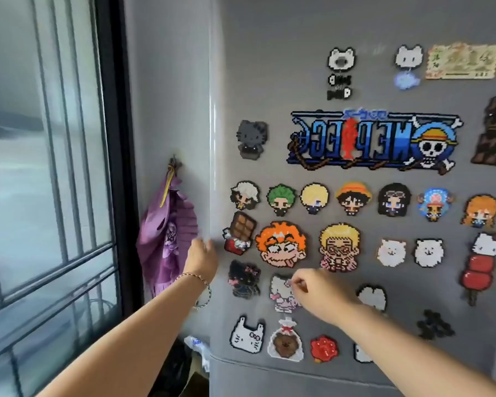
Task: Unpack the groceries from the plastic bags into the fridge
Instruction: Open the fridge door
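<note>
The grey fridge door (269,67) is closed and covered with several pixel-bead magnets. My left hand (202,255), with a bead bracelet on the wrist, reaches to the door's left edge; its blurred fingers curl round that edge at mid height. My right hand (317,290) hovers close to the door front, fingers curled and thumb against forefinger with nothing visibly in them, partly covering a pink-and-white cat magnet (279,296). Low beside the fridge, a bit of white plastic bag (196,346) shows; no groceries are visible.
A purple cloth bag (166,233) hangs from a hook on the grey wall just left of the fridge. Further left is a black-framed window (112,138) with bars. Dark items (172,368) lie on the floor below the purple bag.
</note>
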Action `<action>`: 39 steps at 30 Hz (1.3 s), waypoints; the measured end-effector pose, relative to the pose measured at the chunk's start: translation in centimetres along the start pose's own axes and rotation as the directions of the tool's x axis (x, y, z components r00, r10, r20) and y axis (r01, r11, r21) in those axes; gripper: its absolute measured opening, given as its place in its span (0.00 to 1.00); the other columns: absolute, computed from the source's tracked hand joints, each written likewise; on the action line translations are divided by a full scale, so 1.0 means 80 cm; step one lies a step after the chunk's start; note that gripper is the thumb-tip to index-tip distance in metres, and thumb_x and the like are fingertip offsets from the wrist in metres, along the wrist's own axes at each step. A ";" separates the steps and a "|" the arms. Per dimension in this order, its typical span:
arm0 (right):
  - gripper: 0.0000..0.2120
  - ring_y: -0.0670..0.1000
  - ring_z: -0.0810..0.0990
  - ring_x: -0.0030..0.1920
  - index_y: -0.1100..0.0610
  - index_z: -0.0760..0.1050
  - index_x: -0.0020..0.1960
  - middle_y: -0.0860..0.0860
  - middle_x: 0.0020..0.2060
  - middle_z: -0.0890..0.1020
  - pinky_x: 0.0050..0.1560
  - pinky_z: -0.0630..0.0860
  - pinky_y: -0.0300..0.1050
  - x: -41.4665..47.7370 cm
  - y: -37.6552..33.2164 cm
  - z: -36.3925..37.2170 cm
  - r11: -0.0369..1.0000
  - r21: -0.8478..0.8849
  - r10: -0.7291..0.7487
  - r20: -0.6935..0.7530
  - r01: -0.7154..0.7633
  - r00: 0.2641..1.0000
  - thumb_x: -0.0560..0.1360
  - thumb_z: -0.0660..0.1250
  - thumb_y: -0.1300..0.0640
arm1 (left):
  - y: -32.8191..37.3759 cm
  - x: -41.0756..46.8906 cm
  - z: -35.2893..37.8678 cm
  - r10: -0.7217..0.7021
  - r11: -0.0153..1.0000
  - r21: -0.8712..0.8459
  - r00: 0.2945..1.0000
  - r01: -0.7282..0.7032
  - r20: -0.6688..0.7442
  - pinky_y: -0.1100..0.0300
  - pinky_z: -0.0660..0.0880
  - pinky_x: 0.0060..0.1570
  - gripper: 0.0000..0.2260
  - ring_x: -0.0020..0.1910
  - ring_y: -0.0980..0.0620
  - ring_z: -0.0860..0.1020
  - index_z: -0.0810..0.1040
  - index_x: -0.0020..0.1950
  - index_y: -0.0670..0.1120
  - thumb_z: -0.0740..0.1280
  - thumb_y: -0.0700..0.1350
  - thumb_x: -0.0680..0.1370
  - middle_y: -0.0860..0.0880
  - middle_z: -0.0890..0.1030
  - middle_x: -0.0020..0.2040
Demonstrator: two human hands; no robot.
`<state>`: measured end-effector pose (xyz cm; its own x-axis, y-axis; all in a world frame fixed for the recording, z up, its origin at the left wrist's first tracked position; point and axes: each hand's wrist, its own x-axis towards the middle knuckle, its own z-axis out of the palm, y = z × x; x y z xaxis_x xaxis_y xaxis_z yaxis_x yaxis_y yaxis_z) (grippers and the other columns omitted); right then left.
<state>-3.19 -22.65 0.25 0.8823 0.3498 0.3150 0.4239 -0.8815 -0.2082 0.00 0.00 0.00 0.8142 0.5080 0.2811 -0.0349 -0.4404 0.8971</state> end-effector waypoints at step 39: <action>0.27 0.70 0.71 0.63 0.55 0.69 0.65 0.70 0.64 0.69 0.62 0.69 0.62 -0.352 -0.115 -0.160 0.965 -0.192 -0.262 -0.749 0.180 0.608 0.68 0.69 0.50 | 0.094 -0.486 -0.091 0.504 0.856 -0.108 0.768 -0.506 0.395 0.69 0.74 0.54 0.12 0.52 0.61 0.79 0.75 0.56 0.52 0.61 0.35 0.79 0.49 0.80 0.55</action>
<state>-34.55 -28.48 5.16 0.2718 0.2062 0.9400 0.5283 -0.8484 0.0334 -36.10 -17.68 -1.67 0.8368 -0.1235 0.5335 -0.5042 -0.5539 0.6626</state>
